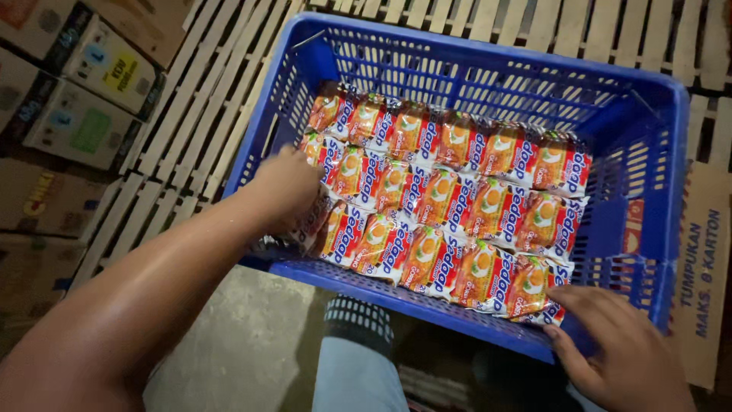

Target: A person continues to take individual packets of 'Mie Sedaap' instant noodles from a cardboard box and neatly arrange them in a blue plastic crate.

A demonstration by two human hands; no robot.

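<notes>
A blue plastic crate (488, 65) holds several orange, white and blue snack packets (446, 202) laid in three tight rows. My left hand (286, 187) reaches into the crate's near left corner, its fingers pressed down on the packets at the left end of the rows. Whether it grips one is hidden by the back of the hand. My right hand (621, 355) rests with fingers spread on the crate's near right rim, fingertips touching the last packet (534, 294) of the front row.
The crate stands on slatted wooden pallets (194, 126). Cardboard boxes (72, 99) are stacked at the left, and a flat cardboard carton (705, 267) lies at the right. Concrete floor (244, 351) and my leg (354, 358) show below the crate.
</notes>
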